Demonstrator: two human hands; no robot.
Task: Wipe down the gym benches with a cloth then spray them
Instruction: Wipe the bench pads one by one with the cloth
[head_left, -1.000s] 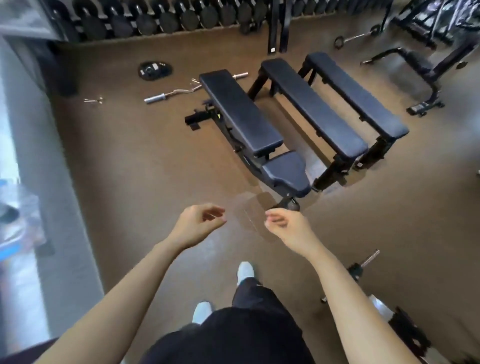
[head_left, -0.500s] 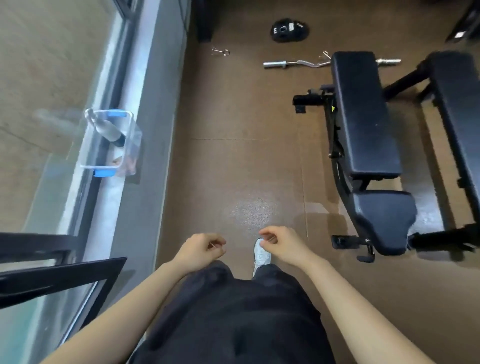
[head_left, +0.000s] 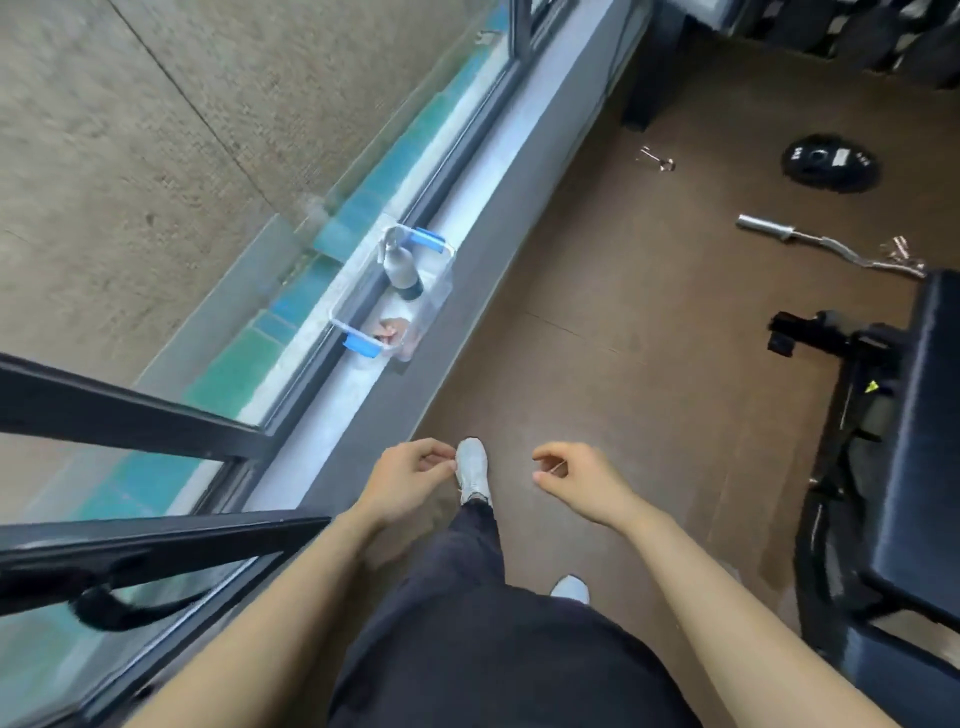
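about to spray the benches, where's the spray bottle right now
In the head view, the spray bottle sits in the clear bin with blue handles on the window sill, left of centre, ahead of the left hand.

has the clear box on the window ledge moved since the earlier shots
No. The clear box still sits on the window ledge, against the window frame; only the view has turned toward it.
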